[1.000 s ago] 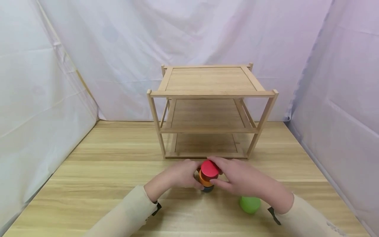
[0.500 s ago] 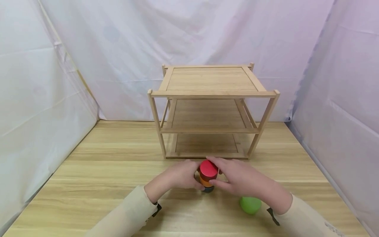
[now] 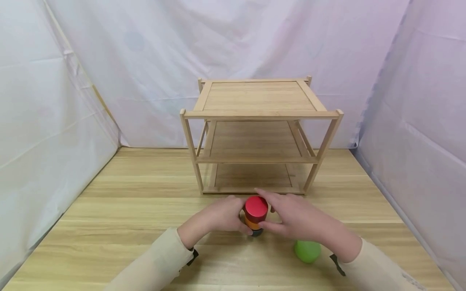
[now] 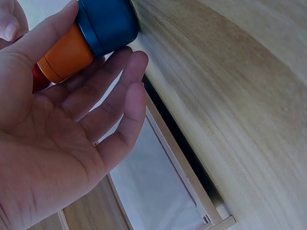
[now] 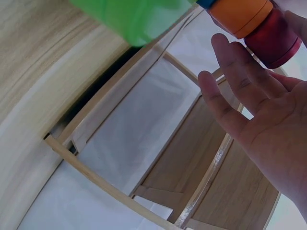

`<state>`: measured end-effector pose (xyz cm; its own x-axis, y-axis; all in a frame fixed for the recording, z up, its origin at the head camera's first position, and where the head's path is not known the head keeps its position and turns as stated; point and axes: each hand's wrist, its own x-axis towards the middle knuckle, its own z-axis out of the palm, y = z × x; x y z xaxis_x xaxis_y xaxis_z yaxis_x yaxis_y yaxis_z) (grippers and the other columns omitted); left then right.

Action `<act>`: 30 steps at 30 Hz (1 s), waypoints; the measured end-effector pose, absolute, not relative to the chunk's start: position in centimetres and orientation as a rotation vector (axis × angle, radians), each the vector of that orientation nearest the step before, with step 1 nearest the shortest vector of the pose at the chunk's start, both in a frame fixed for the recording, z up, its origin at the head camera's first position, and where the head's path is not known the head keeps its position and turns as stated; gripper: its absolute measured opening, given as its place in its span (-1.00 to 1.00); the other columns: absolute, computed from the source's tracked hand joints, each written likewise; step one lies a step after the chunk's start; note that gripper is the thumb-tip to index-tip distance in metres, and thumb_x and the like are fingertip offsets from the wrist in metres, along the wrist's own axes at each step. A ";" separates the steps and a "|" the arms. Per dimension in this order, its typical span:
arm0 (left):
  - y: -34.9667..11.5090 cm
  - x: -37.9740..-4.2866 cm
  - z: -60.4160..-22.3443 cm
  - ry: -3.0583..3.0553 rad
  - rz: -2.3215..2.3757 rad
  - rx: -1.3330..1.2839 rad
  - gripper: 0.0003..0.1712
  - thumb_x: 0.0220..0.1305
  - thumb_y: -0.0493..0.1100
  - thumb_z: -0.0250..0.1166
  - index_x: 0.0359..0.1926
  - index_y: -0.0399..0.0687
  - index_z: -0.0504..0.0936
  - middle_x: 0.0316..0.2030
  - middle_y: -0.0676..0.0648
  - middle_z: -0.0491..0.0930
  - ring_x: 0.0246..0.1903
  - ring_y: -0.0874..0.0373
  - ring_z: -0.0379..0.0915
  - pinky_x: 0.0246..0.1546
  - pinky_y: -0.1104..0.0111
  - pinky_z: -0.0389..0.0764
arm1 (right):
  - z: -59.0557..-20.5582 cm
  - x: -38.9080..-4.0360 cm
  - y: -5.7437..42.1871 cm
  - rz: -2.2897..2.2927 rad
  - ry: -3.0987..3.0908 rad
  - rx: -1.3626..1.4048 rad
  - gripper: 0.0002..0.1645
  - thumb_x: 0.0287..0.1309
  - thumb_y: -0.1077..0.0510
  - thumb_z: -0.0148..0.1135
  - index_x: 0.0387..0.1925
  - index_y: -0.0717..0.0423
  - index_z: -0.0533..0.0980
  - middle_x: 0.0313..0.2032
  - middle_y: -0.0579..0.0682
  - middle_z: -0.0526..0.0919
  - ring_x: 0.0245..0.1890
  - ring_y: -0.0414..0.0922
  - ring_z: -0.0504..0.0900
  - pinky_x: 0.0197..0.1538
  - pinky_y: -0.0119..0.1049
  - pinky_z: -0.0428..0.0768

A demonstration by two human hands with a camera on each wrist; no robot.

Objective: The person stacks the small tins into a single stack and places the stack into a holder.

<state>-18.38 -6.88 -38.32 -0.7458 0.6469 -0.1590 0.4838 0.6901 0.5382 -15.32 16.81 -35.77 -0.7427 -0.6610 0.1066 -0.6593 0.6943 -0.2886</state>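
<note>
A stack of small round metal canisters stands upright on the table: a blue one (image 4: pixel 114 23) at the bottom, an orange one (image 4: pixel 69 53) in the middle, a red one (image 3: pixel 256 207) on top. My left hand (image 3: pixel 226 215) holds the stack from the left, thumb across the orange canister with its tip at the blue one and fingers behind. On the other side my right hand (image 3: pixel 297 215) is spread round the red canister, its fingers nearly straight and a gap showing between index finger and red top. Its thumb tip overlaps the red canister's lower edge in the head view.
A green round canister (image 3: pixel 307 251) stands on the table (image 3: pixel 138 210) below the right forearm. Behind the stack is a wooden shelf rack (image 3: pixel 255 114) with bare tiers. White cloth (image 3: pixel 145 52) hangs at the back and both sides.
The red canister has shifted slightly left and now sits straight over the orange one. My right fingers have spread a little away from it. My left hand has stayed in place.
</note>
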 end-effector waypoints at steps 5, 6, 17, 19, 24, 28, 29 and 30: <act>-6.8 -18.3 -38.1 2.579 0.655 0.889 -0.43 0.10 0.02 0.69 0.12 0.12 0.70 0.00 0.13 0.80 -0.05 0.26 0.73 0.07 0.32 0.69 | -35.6 -15.3 17.2 -0.491 2.902 -1.132 0.00 0.33 -0.30 0.41 0.58 0.09 0.29 0.04 -0.10 0.80 -0.16 -0.21 0.80 -0.07 -0.27 0.76; -6.8 -18.3 -38.1 2.581 0.653 0.886 -0.43 0.09 0.03 0.69 0.12 0.12 0.70 0.00 0.14 0.80 -0.04 0.26 0.73 0.08 0.31 0.69 | -35.5 -15.3 17.2 -0.487 2.903 -1.127 0.01 0.32 -0.30 0.42 0.58 0.09 0.29 0.08 -0.09 0.79 -0.13 -0.19 0.80 -0.04 -0.23 0.77; -6.6 -18.5 -38.3 2.583 0.650 0.878 -0.43 0.09 0.00 0.69 0.12 0.14 0.71 -0.01 0.15 0.81 0.02 0.27 0.72 0.18 0.24 0.68 | -34.6 -15.3 18.4 -0.425 2.936 -0.986 0.01 0.24 -0.15 0.53 0.59 0.01 0.29 0.27 -0.03 0.71 -0.02 -0.15 0.79 0.14 0.03 0.74; -6.6 -18.5 -38.2 2.583 0.651 0.876 -0.45 0.09 0.00 0.69 0.11 0.14 0.72 -0.01 0.15 0.81 0.02 0.27 0.72 0.19 0.24 0.68 | -34.5 -15.3 18.6 -0.393 2.960 -0.976 -0.04 0.26 -0.14 0.51 0.56 0.03 0.34 0.29 0.00 0.70 0.04 -0.08 0.80 0.16 0.06 0.74; -6.6 -18.3 -38.2 2.576 0.654 0.850 -0.45 0.08 0.00 0.70 0.09 0.15 0.72 0.00 0.15 0.80 0.05 0.23 0.72 0.20 0.24 0.67 | -34.4 -15.5 19.3 -0.274 3.023 -1.005 -0.25 0.31 -0.17 0.45 0.40 0.07 0.52 0.27 0.03 0.70 0.20 0.05 0.75 0.22 0.19 0.69; -6.6 -18.3 -38.2 2.577 0.648 0.842 -0.47 0.07 0.00 0.70 0.07 0.15 0.72 -0.02 0.15 0.80 0.05 0.21 0.72 0.18 0.24 0.67 | -34.6 -15.4 20.0 -0.210 3.047 -1.013 -0.39 0.31 -0.15 0.46 0.24 0.10 0.63 0.17 0.02 0.76 0.12 0.05 0.78 0.17 0.15 0.72; -6.6 -18.3 -38.1 2.577 0.648 0.844 -0.47 0.07 0.00 0.70 0.07 0.15 0.72 -0.02 0.15 0.80 0.05 0.21 0.72 0.18 0.24 0.67 | -34.7 -15.4 20.1 -0.200 3.045 -1.006 -0.41 0.31 -0.15 0.45 0.22 0.10 0.65 0.14 0.01 0.76 0.09 0.04 0.78 0.15 0.14 0.72; -6.5 -18.3 -38.1 2.578 0.648 0.844 -0.47 0.07 0.00 0.70 0.06 0.15 0.72 -0.02 0.15 0.80 0.04 0.21 0.72 0.18 0.24 0.68 | -34.8 -15.4 20.3 -0.195 3.042 -1.002 -0.44 0.32 -0.15 0.45 0.19 0.10 0.66 0.13 0.01 0.77 0.08 0.04 0.79 0.15 0.14 0.72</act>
